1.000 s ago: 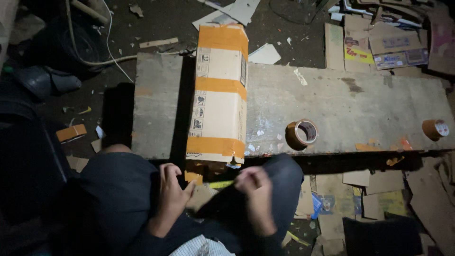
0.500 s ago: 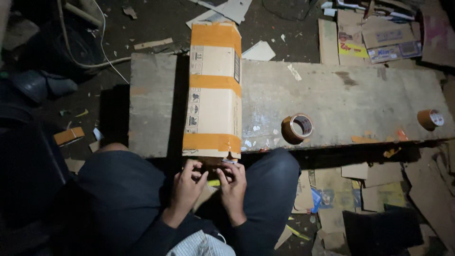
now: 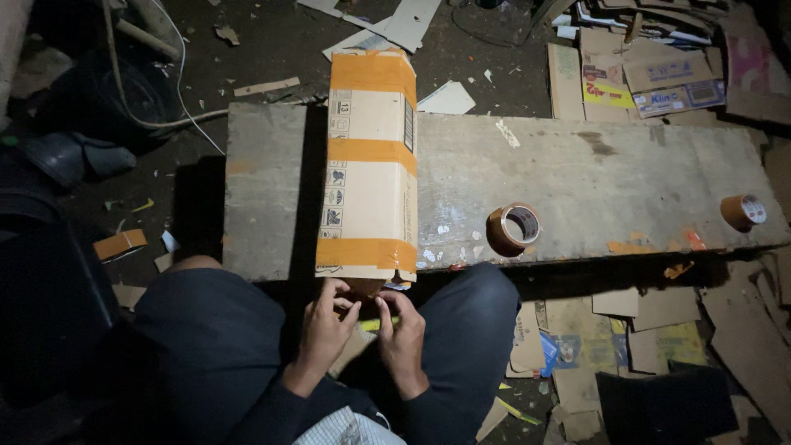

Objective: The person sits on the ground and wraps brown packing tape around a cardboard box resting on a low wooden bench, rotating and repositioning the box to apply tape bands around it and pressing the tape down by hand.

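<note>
Your left hand (image 3: pixel 323 328) and right hand (image 3: pixel 401 336) met just below the frame's centre, fingertips at the near end of a long cardboard box (image 3: pixel 369 165) banded with orange tape. The box lay across a worn wooden board (image 3: pixel 593 177). A roll of brown tape (image 3: pixel 512 228) sat on the board to the right of the box, and a second roll (image 3: pixel 741 212) near the right edge. Cardboard scraps (image 3: pixel 634 74) crowded the upper right.

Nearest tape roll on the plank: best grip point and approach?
Pinch the tape roll across its ring wall, one finger in the open core, thumb outside, coming from above on the near side. It leans slightly with the core facing up, close to the plank edge, nothing crowding it.
</note>
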